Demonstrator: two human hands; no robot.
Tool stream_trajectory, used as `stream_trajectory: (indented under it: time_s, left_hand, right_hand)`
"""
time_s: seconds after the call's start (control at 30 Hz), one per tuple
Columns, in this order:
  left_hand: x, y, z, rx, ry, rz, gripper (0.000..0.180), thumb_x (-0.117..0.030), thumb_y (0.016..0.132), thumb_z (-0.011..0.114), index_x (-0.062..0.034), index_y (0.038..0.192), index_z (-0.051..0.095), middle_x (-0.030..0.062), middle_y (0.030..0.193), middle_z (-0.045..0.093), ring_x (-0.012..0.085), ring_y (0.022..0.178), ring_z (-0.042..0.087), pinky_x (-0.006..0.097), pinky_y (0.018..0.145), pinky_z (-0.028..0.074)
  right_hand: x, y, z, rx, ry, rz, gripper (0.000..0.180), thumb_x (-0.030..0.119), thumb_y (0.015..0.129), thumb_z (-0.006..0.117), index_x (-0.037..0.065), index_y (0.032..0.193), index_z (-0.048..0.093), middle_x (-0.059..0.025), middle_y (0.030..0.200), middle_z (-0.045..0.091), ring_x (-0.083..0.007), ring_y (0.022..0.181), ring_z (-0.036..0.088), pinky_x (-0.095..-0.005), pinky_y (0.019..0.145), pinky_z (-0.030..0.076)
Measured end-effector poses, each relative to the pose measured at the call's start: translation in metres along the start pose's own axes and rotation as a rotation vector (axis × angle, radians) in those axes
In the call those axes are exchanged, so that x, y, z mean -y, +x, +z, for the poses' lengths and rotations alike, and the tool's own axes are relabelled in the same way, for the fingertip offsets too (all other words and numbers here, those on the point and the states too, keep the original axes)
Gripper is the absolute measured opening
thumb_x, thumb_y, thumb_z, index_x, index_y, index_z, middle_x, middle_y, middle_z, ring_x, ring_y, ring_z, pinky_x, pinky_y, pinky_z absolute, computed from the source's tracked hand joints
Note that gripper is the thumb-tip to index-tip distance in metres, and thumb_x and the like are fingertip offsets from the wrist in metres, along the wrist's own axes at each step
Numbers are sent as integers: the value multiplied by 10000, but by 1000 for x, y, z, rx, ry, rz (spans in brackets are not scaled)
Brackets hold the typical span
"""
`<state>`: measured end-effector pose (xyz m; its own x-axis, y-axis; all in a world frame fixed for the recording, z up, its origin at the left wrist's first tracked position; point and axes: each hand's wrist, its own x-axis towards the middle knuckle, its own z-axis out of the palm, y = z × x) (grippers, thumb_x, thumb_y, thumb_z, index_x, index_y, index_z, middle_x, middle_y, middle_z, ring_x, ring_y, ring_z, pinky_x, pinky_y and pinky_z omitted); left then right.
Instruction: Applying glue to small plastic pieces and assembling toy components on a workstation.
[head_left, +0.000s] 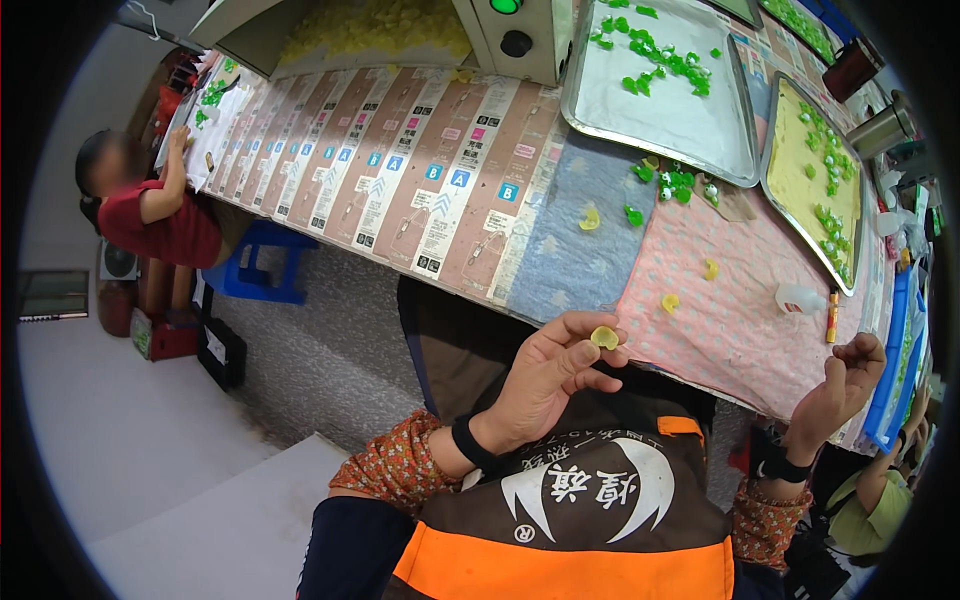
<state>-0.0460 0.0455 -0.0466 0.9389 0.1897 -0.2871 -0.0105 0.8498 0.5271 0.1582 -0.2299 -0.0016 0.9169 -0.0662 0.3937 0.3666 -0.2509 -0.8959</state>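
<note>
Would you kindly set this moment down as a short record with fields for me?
Left hand: left hand pinches a small yellow piece at its fingertips.
Right hand: right hand raised near the pink cloth, fingers curled; whether it holds anything cannot be told.
On the cloth: loose yellow pieces and green pieces.
Trays: one metal tray with green pieces, another tray lined yellow.
Nearby: a person in a red top at the table's far end.
</note>
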Motion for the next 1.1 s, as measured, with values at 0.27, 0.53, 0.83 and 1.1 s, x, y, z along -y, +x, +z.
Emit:
stream_trajectory:
  time_s: [0.27, 0.53, 0.83, 1.1]
  left_hand:
    - [3, -5, 0, 8, 96, 82, 328, -178, 992, 640, -21, 1269, 564, 121, 1204, 636, 222, 1083, 658, 360, 829, 626]
    - [3, -11, -3, -33, -6, 31, 314, -189, 999, 629, -46, 1271, 563, 103, 1182, 634, 222, 1080, 654, 357, 819, 624]
    - [5, -13, -6, -25, -122, -17, 345, -247, 995, 635, -69, 1278, 551, 84, 1157, 623, 231, 1079, 647, 358, 819, 622]
    - [7, -10, -8, 4, -56, 11, 351, -237, 986, 651, -50, 1266, 555, 102, 1184, 630, 236, 1093, 644, 362, 829, 622]
  right_hand:
    - [42, -15, 50, 331, -15, -169, 398, -107, 755, 470, -13, 1139, 518, -70, 1073, 478, -160, 957, 457, -300, 921, 384]
    - [57, -17, 72, 519, -55, -172, 361, -106, 744, 485, -18, 1093, 513, -75, 1040, 463, -165, 943, 445, -294, 887, 392]
    - [13, -11, 36, -19, 67, 10, 382, -68, 827, 536, 15, 1199, 511, -48, 1094, 472, -139, 949, 443, -276, 922, 363]
    - [-24, 0, 15, 219, -14, 271, 562, -23, 862, 581, 38, 1412, 480, -72, 1254, 531, -155, 1094, 502, -294, 1022, 371]
